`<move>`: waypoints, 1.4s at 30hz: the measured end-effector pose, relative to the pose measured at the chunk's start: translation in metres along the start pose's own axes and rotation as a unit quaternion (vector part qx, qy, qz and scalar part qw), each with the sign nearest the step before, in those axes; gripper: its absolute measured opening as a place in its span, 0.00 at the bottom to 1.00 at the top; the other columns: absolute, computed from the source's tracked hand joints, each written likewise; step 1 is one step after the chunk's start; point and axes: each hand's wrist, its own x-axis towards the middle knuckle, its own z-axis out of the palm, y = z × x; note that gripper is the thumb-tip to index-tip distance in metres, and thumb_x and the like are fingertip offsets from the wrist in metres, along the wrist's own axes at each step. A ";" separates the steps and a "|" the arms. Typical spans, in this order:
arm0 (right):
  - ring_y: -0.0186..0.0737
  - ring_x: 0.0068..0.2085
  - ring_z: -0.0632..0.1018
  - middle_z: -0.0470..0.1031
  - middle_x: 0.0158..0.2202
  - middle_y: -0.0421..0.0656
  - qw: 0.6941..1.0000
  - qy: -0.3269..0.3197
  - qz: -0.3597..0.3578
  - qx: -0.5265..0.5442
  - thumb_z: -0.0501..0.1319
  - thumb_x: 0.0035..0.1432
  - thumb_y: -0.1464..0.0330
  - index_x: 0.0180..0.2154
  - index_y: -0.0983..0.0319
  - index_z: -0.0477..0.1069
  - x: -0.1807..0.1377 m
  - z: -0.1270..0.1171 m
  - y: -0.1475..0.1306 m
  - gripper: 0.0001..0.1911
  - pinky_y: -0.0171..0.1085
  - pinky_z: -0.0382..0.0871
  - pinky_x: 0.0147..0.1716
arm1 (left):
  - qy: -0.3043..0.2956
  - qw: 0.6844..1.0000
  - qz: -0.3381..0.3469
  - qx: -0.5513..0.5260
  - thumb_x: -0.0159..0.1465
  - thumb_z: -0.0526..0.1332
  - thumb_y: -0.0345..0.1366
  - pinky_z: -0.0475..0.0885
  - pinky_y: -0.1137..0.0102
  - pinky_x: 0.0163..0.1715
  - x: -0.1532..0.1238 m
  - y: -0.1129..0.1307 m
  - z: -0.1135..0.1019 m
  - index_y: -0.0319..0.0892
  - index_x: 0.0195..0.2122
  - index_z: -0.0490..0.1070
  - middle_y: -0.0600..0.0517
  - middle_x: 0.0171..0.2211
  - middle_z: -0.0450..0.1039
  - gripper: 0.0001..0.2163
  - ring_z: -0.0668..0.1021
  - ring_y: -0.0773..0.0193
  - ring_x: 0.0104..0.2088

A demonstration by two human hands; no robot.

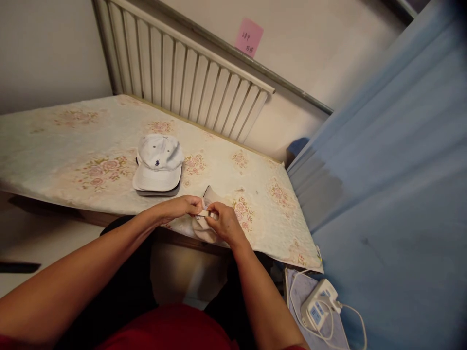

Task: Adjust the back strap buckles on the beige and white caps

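Observation:
A beige cap (205, 232) lies at the table's front edge under both of my hands. Its back strap (203, 214) with a small buckle is stretched between my fingers. My left hand (189, 206) pinches one end of the strap with thumb and forefinger. The other end is gripped by my right hand (223, 219), fingers closed on it near the buckle. Up and to the left of my hands sits a small stack of caps; the top one is a white cap (160, 160) with a dark embroidered logo, and a darker brim shows beneath it.
A floral cloth (219, 165) covers the table. Behind it stands a white radiator (182, 73), with a pink note (249, 37) on the wall. A blue curtain (383, 170) hangs on the right. A power strip (319, 306) with white cables lies at lower right.

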 end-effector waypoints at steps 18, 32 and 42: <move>0.36 0.31 0.71 0.72 0.28 0.39 1.000 -0.001 0.007 0.021 0.60 0.49 0.73 0.33 0.60 0.72 -0.005 -0.007 -0.001 0.07 0.34 0.64 0.35 | -0.043 0.999 0.008 0.013 0.52 0.62 0.44 0.53 0.73 0.26 -0.001 -0.004 -0.002 0.41 0.24 0.63 0.58 0.22 0.59 0.12 0.60 0.68 0.25; 0.37 0.35 0.74 0.75 0.33 0.39 0.992 -0.019 0.050 0.115 0.66 0.47 0.69 0.39 0.59 0.74 -0.010 -0.022 -0.002 0.14 0.35 0.65 0.38 | 0.005 0.988 0.045 0.147 0.53 0.61 0.43 0.54 0.74 0.24 0.004 0.010 0.006 0.41 0.24 0.64 0.58 0.22 0.59 0.11 0.61 0.68 0.25; 0.32 0.25 0.67 0.66 0.22 0.34 0.974 -0.023 0.130 0.185 0.66 0.44 0.69 0.35 0.59 0.74 -0.011 -0.029 0.011 0.12 0.32 0.59 0.26 | -0.017 0.989 0.029 0.145 0.55 0.60 0.43 0.53 0.73 0.24 0.013 0.013 0.009 0.41 0.27 0.65 0.58 0.23 0.59 0.10 0.61 0.67 0.25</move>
